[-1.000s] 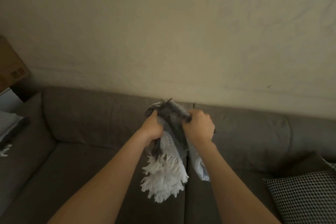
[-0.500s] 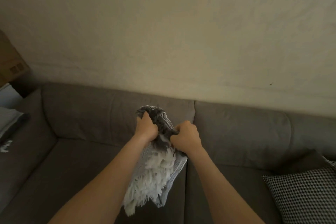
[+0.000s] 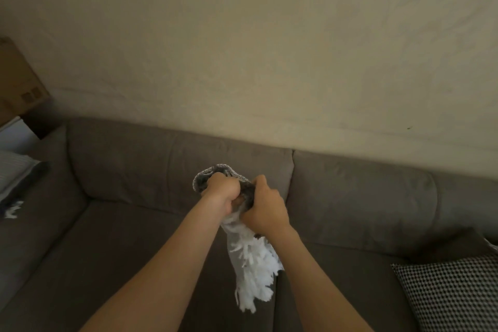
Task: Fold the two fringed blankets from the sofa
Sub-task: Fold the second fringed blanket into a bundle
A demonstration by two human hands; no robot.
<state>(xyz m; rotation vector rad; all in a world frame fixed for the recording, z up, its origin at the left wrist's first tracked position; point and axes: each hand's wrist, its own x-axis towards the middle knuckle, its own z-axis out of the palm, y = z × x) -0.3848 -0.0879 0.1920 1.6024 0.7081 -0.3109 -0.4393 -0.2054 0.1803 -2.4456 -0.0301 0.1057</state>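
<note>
Since the earlier frame the fringe (image 3: 256, 277) is swung rightward, under the right hand (image 3: 262, 210). The blanket (image 3: 200, 180) is held bunched above the sofa (image 3: 134, 170), with the fingers of that hand and the left hand (image 3: 222, 191) clenched on it. Bunched so, its corners may be lost and the fold skewed.

The blanket (image 3: 213, 183) was grey with white fringe (image 3: 254, 275) — the sofa (image 3: 129, 167) taupe, the cushion (image 3: 455, 294) black-and-white checked.
</note>
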